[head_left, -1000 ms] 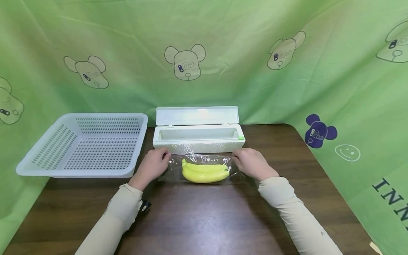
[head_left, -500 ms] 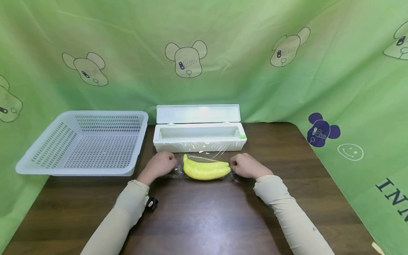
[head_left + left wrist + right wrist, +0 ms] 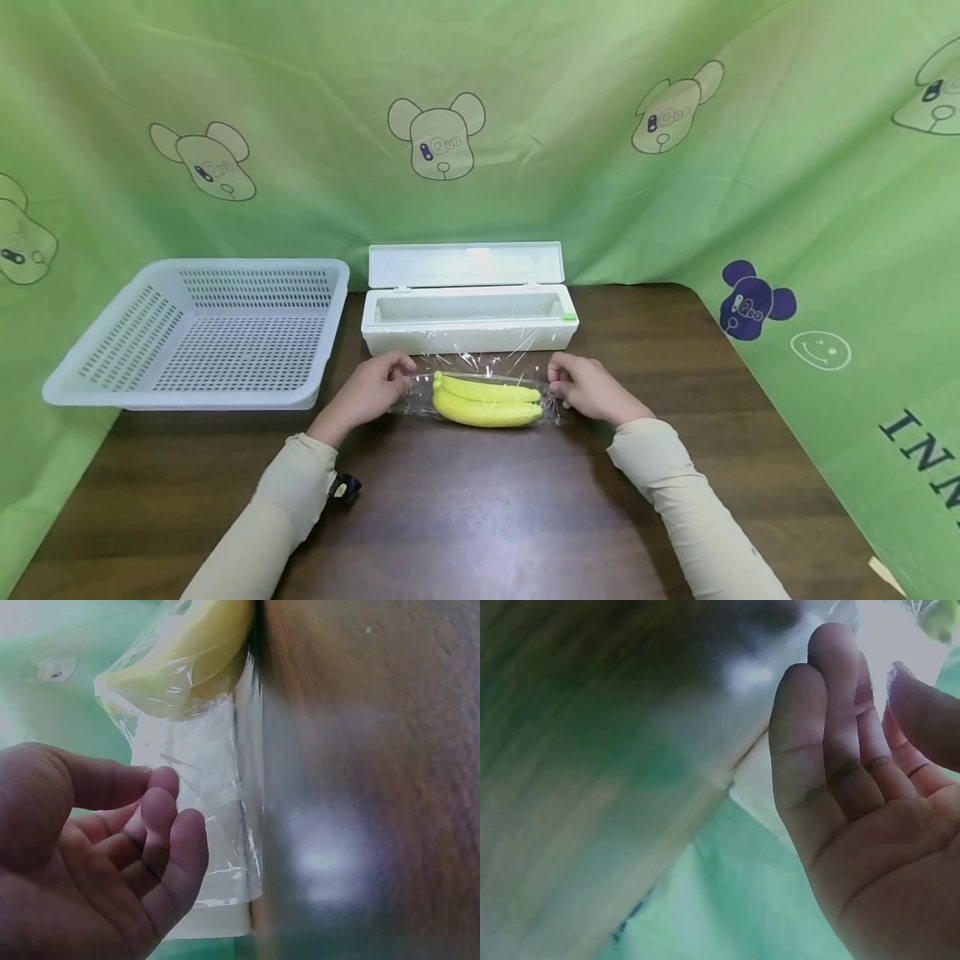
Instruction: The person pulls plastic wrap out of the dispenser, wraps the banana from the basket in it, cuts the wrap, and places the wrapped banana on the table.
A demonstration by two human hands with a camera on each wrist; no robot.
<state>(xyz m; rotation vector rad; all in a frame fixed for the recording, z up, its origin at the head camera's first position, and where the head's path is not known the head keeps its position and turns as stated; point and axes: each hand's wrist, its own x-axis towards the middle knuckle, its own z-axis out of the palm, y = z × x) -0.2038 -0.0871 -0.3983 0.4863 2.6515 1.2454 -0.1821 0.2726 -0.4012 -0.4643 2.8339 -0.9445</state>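
Two yellow bananas (image 3: 487,404) lie side by side on the table, with clear plastic wrap (image 3: 420,398) over and around them. My left hand (image 3: 369,390) is at their left end; in the left wrist view its thumb and fingertips (image 3: 163,782) pinch the wrap. At the right end my right hand (image 3: 588,388) holds the wrap's other side, and crinkled film shows at its thumb tip in the right wrist view. The index finger is largely hidden there behind the thumb. Just behind the bananas stands a white wrap dispenser box (image 3: 468,339), lid raised, with film in front of it.
A white perforated plastic basket (image 3: 330,333) stands at the back left of the brown wooden table (image 3: 480,517). Behind the table hangs a green printed curtain (image 3: 525,192). On the dispenser's right end is a small green piece (image 3: 569,317).
Both hands first moved inward beside the bananas, then slightly apart again, their fingers less tightly curled. The wrap is gathered closer round the bananas, which have shifted slightly.
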